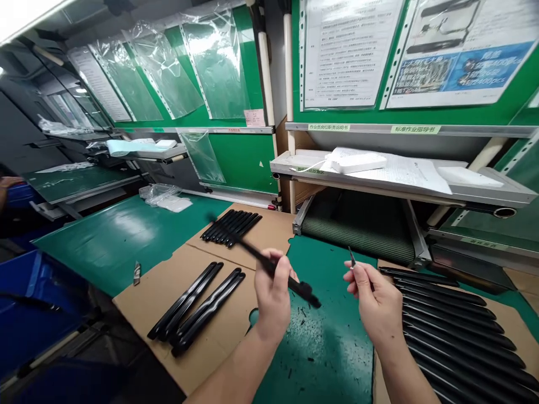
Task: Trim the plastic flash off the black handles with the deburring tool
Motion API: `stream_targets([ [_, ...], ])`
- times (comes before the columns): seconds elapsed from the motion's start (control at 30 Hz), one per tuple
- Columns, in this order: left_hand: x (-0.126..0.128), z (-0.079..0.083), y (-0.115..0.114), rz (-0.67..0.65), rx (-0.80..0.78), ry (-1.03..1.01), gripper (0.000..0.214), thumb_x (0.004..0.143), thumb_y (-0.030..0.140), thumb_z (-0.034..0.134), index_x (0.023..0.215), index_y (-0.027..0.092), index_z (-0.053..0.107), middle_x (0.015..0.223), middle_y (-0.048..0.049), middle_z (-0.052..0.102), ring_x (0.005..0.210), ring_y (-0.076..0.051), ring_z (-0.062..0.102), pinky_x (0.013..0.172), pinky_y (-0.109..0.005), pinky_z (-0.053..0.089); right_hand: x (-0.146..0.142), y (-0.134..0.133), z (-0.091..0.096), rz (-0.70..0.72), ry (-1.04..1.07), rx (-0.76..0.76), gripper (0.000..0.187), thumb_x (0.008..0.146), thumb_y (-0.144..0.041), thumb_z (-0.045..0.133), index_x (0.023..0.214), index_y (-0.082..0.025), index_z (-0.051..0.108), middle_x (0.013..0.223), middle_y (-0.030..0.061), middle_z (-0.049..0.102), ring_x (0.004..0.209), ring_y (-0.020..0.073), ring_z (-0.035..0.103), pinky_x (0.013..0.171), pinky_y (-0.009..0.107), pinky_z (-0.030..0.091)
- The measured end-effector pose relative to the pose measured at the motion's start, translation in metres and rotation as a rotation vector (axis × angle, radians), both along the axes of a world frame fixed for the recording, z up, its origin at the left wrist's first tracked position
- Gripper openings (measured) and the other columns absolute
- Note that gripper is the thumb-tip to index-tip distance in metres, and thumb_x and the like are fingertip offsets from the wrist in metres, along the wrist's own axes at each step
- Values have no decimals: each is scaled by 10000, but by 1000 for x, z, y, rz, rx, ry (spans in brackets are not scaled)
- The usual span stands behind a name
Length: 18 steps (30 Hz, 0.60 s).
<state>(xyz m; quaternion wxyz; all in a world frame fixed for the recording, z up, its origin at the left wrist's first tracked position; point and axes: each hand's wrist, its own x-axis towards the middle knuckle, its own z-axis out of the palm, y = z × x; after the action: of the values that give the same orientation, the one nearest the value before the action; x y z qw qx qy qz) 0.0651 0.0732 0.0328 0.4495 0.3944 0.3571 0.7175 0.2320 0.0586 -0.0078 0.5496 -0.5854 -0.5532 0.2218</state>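
My left hand is closed around the middle of a long, narrow black plastic part, which slants from upper left to lower right and is blurred at its far end. My right hand pinches a small, thin pointed blade, tip upward; most of it is hidden by the fingers. The two hands are apart, above a green mat strewn with small black shavings. Right of my right hand lies a row of long, glossy black parts on cardboard.
More black parts lie on the left cardboard, in a front group and a back group. A small cutter rests at the cardboard's edge. Behind stand a conveyor belt and a shelf with papers. A blue bin is at left.
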Motion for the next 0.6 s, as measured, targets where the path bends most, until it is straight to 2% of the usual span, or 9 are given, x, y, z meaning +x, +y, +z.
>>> stream_targets([
  [0.1, -1, 0, 11, -147, -139, -75, 337, 877, 551, 555, 946, 222, 531, 578, 73, 417, 428, -62, 331, 389, -170, 287, -14, -11, 1, 333, -176, 4, 395, 1027, -441, 360, 804, -199, 578, 647, -13, 501, 539, 121, 449, 526, 264, 337],
  [0.17, -2, -1, 17, -271, -220, -104, 437, 872, 637, 488, 920, 205, 526, 527, 83, 368, 388, -58, 265, 351, -174, 220, -25, -16, 1, 424, -362, 74, 397, 1007, -495, 403, 770, -199, 521, 637, -23, 468, 552, 120, 419, 542, 275, 291],
  [0.23, -3, -3, 19, -372, -277, -124, 468, 858, 665, 482, 882, 198, 512, 490, 99, 315, 365, -53, 222, 337, -175, 184, -33, -16, 2, 433, -522, 141, 448, 955, -608, 439, 799, -195, 511, 694, -10, 513, 603, 133, 452, 566, 284, 276],
  [0.3, -4, -4, 18, -446, -312, -138, 470, 846, 663, 509, 867, 194, 499, 473, 111, 286, 358, -45, 198, 338, -171, 173, -38, -14, 2, 416, -661, 197, 531, 913, -704, 403, 843, -191, 524, 747, 10, 551, 659, 158, 483, 590, 297, 267],
  [0.43, -8, -4, 17, -510, -362, -175, 478, 806, 660, 577, 840, 194, 474, 466, 121, 275, 350, -35, 186, 340, -166, 152, -41, -13, 2, 364, -837, 279, 583, 930, -715, 305, 762, -195, 508, 688, 12, 522, 620, 165, 436, 583, 314, 223],
  [0.5, -8, -4, 17, -518, -372, -186, 481, 800, 664, 581, 837, 198, 467, 465, 123, 273, 346, -35, 182, 337, -165, 146, -42, -16, 2, 375, -821, 272, 575, 944, -689, 321, 679, -200, 463, 621, -4, 479, 572, 150, 399, 561, 312, 201],
  [0.6, -6, -4, 16, -535, -375, -187, 488, 800, 677, 568, 843, 201, 465, 460, 125, 258, 345, -38, 175, 333, -164, 148, -43, -16, 4, 406, -610, 167, 560, 911, -686, 440, 630, -201, 429, 571, -29, 447, 530, 122, 386, 530, 291, 225],
])
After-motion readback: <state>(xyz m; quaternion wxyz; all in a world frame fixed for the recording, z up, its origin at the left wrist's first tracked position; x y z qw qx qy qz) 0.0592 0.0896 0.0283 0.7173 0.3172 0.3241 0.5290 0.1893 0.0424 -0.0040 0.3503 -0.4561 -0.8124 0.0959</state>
